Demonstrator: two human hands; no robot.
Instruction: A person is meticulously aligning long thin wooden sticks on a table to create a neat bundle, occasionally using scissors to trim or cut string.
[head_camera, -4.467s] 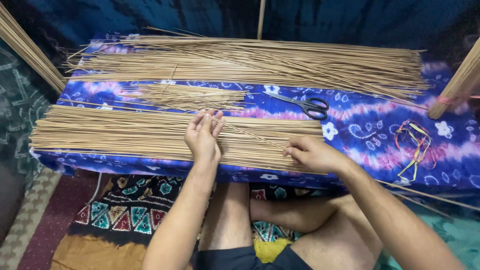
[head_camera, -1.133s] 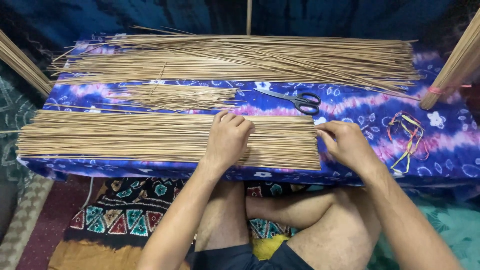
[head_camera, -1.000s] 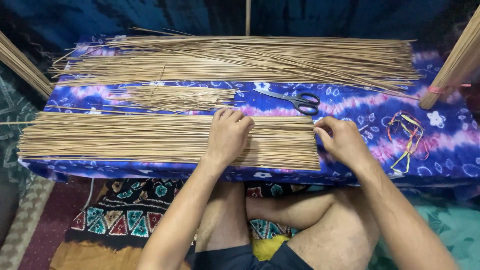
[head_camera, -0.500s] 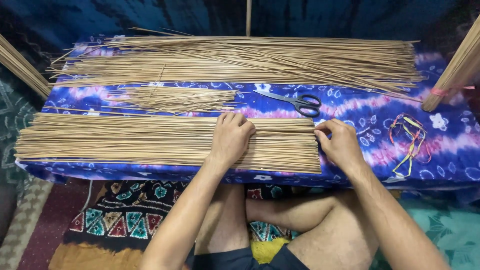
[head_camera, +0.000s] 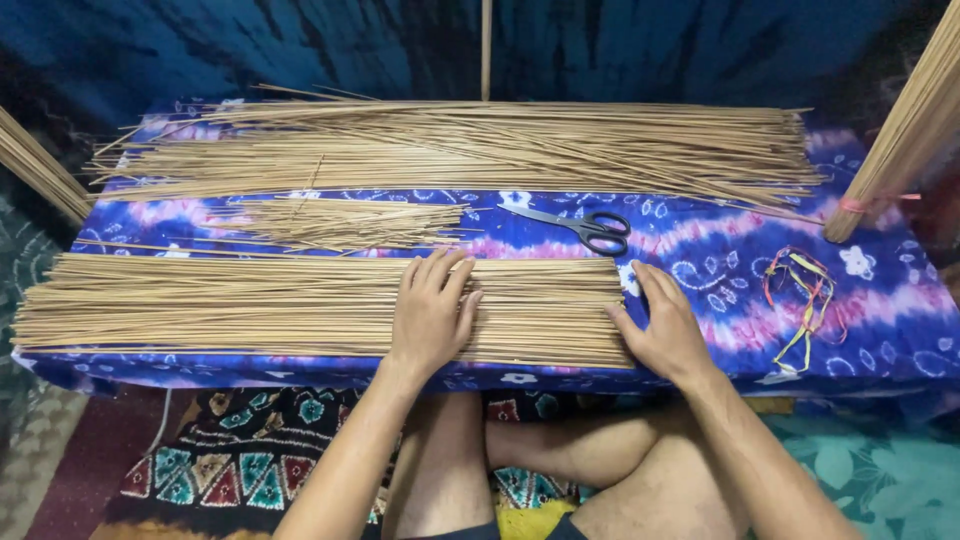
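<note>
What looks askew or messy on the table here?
The small pile of short sticks lies splayed and crossed, and the back heap is frayed at its left end with strays poking out. The near bundle, under the left hand and squared by the right hand, lies even.

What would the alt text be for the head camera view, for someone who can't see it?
A seated person presses the left hand flat on a near row of thin tan sticks while the right hand squares its ends, on a blue patterned cloth. Behind lie scissors, a small loose pile, a larger far pile and coloured bands.
</note>
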